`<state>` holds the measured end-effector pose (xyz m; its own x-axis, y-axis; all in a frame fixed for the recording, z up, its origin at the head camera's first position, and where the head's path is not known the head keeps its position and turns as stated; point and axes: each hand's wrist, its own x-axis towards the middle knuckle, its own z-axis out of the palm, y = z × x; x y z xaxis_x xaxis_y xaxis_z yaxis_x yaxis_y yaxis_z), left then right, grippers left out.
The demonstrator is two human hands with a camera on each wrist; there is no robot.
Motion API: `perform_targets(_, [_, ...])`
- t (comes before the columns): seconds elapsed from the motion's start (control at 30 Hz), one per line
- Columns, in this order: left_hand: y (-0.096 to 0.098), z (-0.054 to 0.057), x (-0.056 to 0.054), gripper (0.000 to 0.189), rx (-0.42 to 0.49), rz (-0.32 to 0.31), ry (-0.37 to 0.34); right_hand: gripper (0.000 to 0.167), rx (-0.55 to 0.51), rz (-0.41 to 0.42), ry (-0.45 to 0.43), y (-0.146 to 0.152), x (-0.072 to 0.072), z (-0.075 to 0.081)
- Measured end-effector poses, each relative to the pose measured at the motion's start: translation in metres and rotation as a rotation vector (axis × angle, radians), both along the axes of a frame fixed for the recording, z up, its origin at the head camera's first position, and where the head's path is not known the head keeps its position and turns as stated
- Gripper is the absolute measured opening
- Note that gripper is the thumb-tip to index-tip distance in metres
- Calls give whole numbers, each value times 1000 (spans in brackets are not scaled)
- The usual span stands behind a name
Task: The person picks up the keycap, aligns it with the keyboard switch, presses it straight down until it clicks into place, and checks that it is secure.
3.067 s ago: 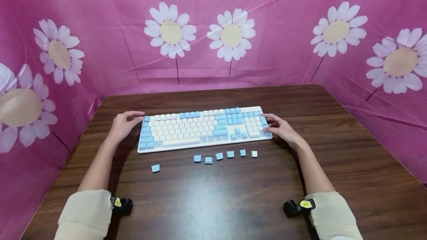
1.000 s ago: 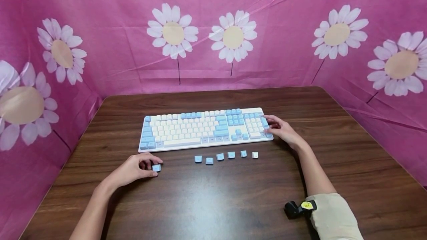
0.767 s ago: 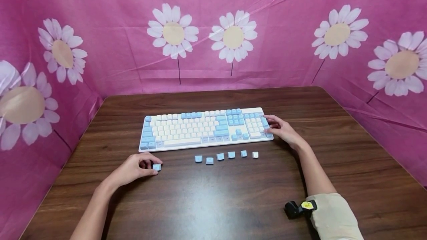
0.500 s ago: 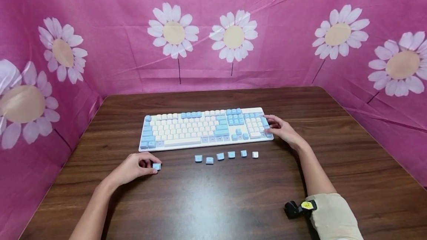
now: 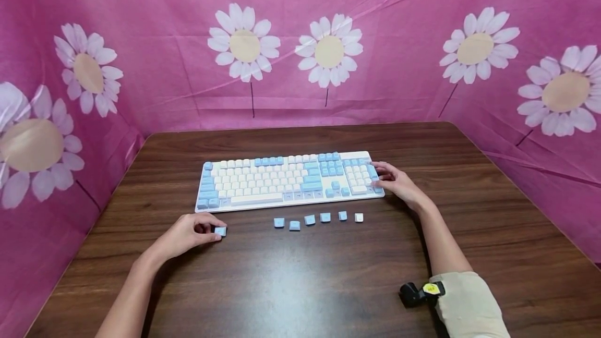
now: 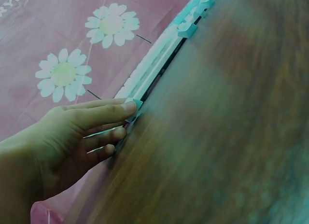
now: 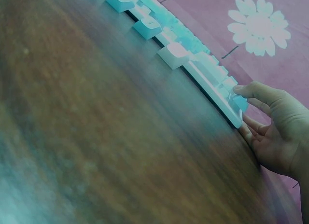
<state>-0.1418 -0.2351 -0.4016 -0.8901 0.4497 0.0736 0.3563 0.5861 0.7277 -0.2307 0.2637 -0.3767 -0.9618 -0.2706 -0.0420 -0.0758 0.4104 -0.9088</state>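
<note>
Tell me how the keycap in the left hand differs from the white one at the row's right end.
The held keycap is light blue; the end keycap is white. The left hand pinches the held keycap; no hand touches the end keycap. Both are loose keycaps, off the keyboard.

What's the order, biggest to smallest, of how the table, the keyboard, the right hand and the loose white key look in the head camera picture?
1. Table
2. Keyboard
3. Right hand
4. Loose white key

None of these look alike in size there.
</note>
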Motion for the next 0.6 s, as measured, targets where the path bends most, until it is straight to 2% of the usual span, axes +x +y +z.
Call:
perform_targets(0.3, [1,4,-1,20,-30,29,5,58,2,3,4,2,-3,-2])
perform_targets(0.6, [1,9,-3,23,-65,37,0,61,4,-8,10,15,-17,-26])
